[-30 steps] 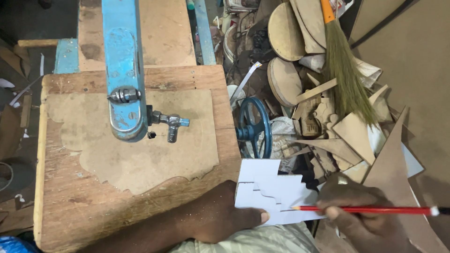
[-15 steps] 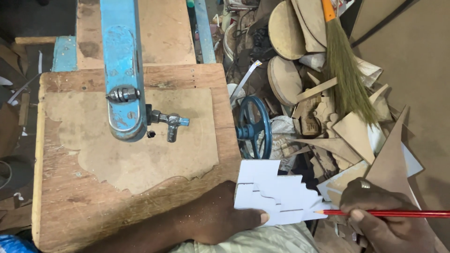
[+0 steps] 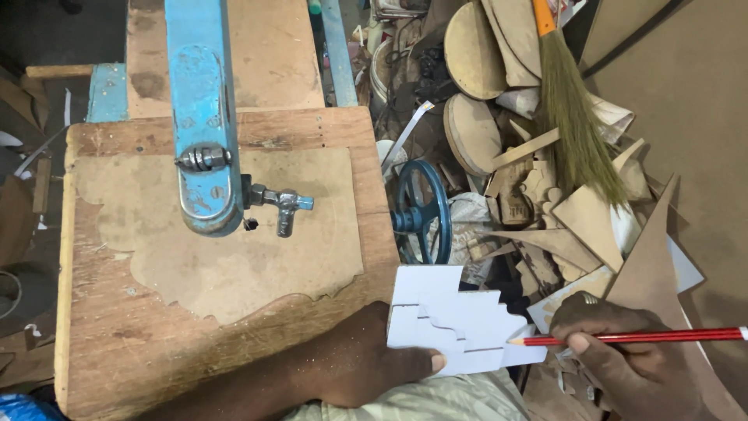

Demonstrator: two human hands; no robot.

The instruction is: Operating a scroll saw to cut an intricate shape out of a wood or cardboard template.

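My left hand pinched the white card by its near edge, past the desk corner. My right hand was closed round the pencil, tip at the card's stepped edge. Held only there, I judged the card might flex and spoil the line. Beyond, the scraps and wheel could have snagged it.

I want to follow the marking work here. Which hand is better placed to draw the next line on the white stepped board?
The right hand, probably. It holds the red pencil with the tip at the white stepped board's right edge, while the left hand is busy holding that board by its lower edge.
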